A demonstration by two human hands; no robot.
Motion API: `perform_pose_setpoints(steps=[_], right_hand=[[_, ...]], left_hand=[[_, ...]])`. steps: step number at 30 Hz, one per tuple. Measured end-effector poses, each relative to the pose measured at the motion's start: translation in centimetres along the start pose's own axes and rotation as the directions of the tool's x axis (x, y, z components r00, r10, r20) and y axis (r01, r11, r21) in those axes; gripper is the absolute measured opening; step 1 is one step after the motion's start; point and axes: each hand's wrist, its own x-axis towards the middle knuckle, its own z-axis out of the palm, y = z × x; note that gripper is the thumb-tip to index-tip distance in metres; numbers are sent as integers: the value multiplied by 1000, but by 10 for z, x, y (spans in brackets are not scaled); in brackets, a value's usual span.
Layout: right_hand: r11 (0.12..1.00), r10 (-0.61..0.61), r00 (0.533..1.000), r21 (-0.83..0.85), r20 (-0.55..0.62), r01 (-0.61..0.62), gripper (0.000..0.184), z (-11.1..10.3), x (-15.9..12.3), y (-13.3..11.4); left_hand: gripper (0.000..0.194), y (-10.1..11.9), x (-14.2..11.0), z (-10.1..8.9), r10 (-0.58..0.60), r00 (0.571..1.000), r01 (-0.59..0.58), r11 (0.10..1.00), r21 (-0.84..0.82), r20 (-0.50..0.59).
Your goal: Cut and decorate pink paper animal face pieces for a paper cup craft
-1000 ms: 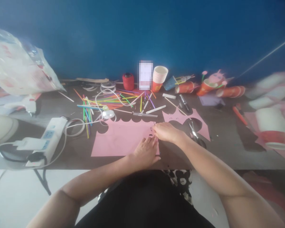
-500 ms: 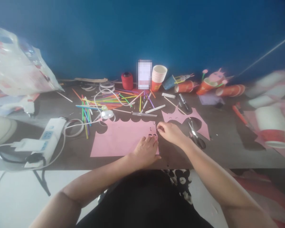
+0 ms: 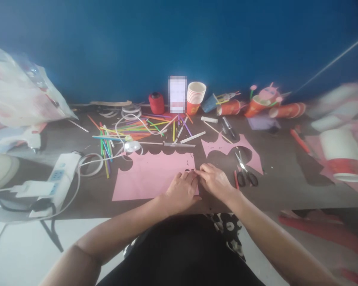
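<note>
A large pink paper sheet (image 3: 149, 174) with a scalloped top edge lies flat in front of me. My left hand (image 3: 181, 191) rests on its right part, fingers stretched out and pressing it down. Just right of those fingers, my right hand (image 3: 213, 180) is pinched at the sheet's right edge; whatever lies between its fingertips is too small to make out. Small dark curved marks (image 3: 187, 162) show on the paper near both hands. To the right lie a cut pink paper scrap (image 3: 256, 161) and scissors (image 3: 242, 163) with black handles.
Coloured sticks (image 3: 137, 129) lie scattered behind the sheet. A power strip (image 3: 61, 169) with white cables stands left, near a glue gun (image 3: 26, 139). Stacked paper cups (image 3: 196, 97) and a red spool (image 3: 156, 104) stand by the blue wall. A white-and-red cup (image 3: 341, 155) lies right.
My right hand drew back from the marks to beside the sheet, then came nearer me and in again at its right edge. My left hand has stayed on the paper.
</note>
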Motion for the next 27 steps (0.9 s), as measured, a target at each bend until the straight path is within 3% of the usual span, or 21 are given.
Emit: perform_pose_setpoints(steps=[5, 11, 16, 21, 27], right_hand=[[989, 58, 997, 137, -42, -51, 38, 2, 2, 0], [997, 71, 997, 38, -27, -70, 33, 7, 7, -4], [968, 100, 993, 238, -58, -84, 44, 9, 3, 3], [995, 96, 992, 32, -77, -94, 40, 12, -6, -3], [990, 123, 990, 80, -72, -118, 48, 12, -5, -11]], left_hand=[[59, 0, 1, -1, -27, 1000, 27, 999, -17, 13], [60, -5, -4, -1, -32, 999, 28, 989, -143, -23], [50, -11, -11, 3, -52, 998, 38, 965, -258, -46], [49, -6, -11, -1, -46, 999, 39, 974, -224, -23], [44, -2, -10, -4, -17, 1000, 20, 988, -155, 19]])
